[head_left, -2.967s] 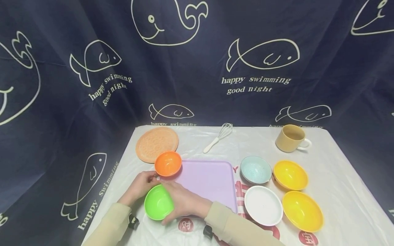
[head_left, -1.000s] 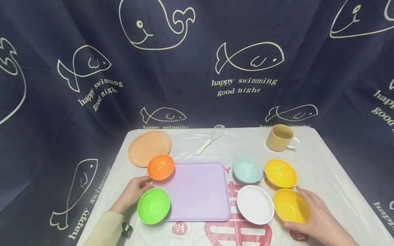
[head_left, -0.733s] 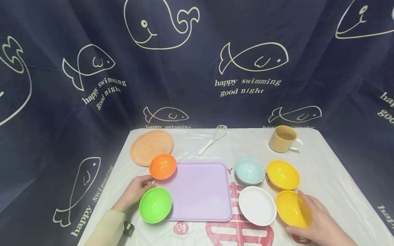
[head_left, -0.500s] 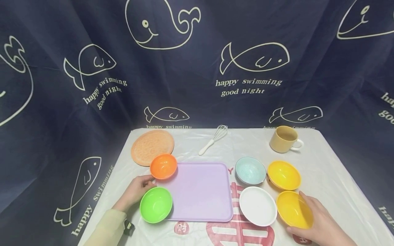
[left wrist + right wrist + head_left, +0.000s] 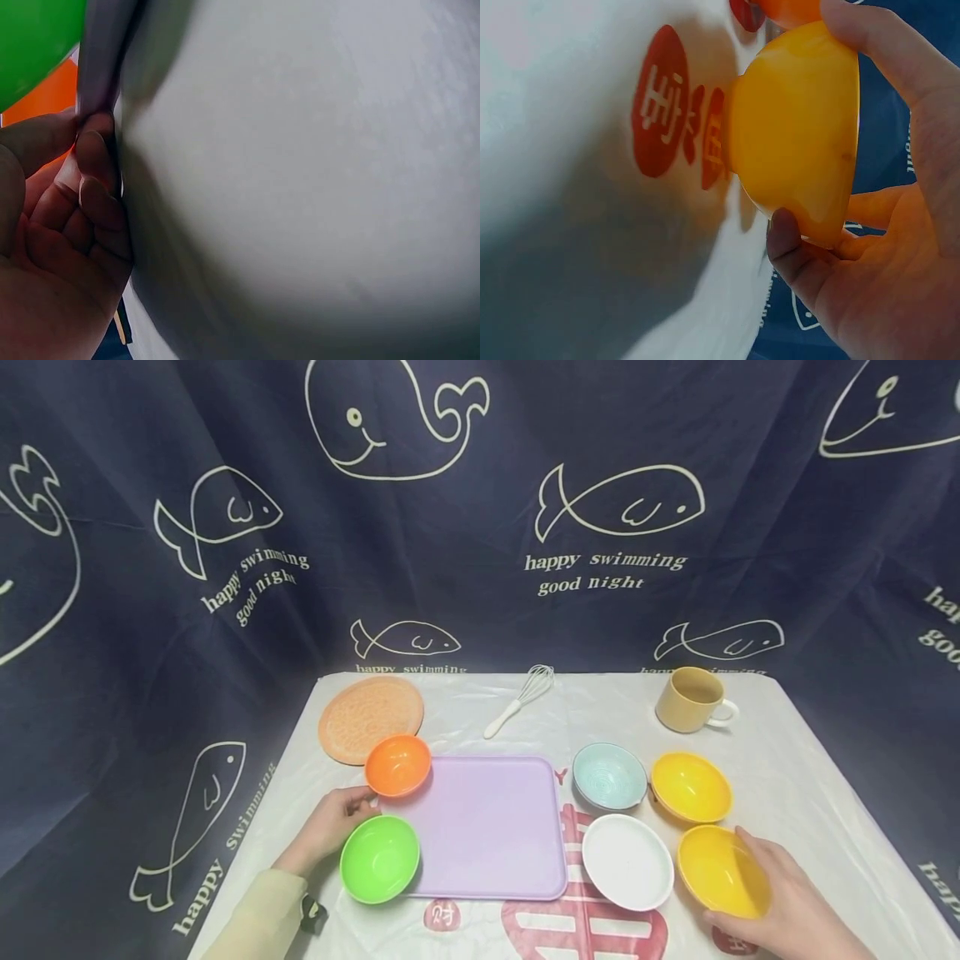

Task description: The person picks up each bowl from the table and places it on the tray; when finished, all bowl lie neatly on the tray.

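Note:
My right hand grips the front yellow bowl at its right side. In the right wrist view, the thumb is at the rim of the yellow bowl and the fingers curl under its other side. At the left, my left hand pinches the edge of the lilac tray between thumb and fingers; the left wrist view shows that tray edge from the side. A green bowl overlaps the tray's front left corner. An orange bowl sits at its back left corner.
Right of the tray stand a light blue bowl, a white bowl and another yellow bowl. A tan mug, a whisk and an orange round board lie along the back, before a dark curtain.
My right hand has left the green bowl and gone right to the front yellow bowl, which has shifted slightly right. My left hand stays at the tray's left edge.

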Demonstrator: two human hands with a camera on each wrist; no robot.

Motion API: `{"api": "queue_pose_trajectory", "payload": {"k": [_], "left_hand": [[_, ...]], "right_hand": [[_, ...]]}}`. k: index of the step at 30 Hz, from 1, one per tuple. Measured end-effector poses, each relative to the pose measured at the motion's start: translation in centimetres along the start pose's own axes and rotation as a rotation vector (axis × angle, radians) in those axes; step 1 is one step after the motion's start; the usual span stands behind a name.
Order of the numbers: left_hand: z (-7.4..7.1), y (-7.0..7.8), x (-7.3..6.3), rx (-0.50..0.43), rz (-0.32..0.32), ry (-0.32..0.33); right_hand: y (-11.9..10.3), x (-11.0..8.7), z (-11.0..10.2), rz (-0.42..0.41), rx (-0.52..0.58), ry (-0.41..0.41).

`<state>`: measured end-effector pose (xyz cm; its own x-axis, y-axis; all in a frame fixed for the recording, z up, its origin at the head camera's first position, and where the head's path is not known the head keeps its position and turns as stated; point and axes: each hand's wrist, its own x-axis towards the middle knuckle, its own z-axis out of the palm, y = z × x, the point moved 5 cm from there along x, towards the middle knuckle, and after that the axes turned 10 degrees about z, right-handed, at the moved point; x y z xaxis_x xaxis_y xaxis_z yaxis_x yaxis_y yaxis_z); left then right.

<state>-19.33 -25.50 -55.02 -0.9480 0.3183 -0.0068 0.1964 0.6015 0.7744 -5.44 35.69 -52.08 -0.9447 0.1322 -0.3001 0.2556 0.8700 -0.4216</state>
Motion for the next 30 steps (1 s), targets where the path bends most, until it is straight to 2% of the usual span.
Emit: {"api": "queue_pose_trajectory", "payload": {"k": [4, 9, 15, 21, 26, 30], "left_hand": [[0.0, -0.2, 0.1, 0.024, 0.006, 0.008], [0.1, -0.3, 0.1, 0.007, 0.009, 0.014], [-0.1, -0.1, -0.1, 0.001, 0.01, 0.011], [-0.2, -0.2, -0.1, 0.008, 0.019, 0.003], [-0.3, -0.3, -0.1, -0.002, 0.014, -0.003], [-0.3, -0.3, 0.1, 0.004, 0.024, -0.005]], "right_hand": [[-0.4, -0.4, -1.0, -0.054, -0.001, 0.068], [-1.1, -0.7, -2.2, -0.101, 0.024, 0.154], [-3.0, -0.5, -3.8, -0.102, 0.033, 0.187], [-5.8, 0.3, -5.1, -0.144, 0.008, 0.214], [-8.8, 1.0, -5.9, -0.271, 0.031, 0.277], [-11.5, 2.0, -6.0, -0.343, 0.029, 0.276]]}}
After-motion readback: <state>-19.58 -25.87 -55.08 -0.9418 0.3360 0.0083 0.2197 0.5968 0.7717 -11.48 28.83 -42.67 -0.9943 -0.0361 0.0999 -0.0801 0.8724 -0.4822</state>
